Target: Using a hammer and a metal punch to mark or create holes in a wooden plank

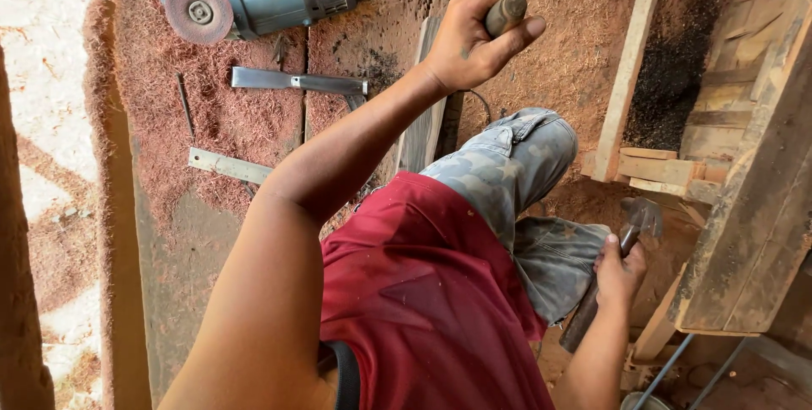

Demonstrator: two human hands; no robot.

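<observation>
Red shirt (431, 308) fills the foreground — beyond it, the left hand (474, 38) curls tightly around a round wooden handle (506, 13) above sawdust, while the right hand (620, 270) grips a hammer (630, 232) beside a wooden frame (753, 207).

Bright daylight from left; sharp, slight edge distortion.

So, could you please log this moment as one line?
left hand: grips brown wooden handle | right hand: holds metal-headed hammer | grey angle grinder: on sawdust
</observation>
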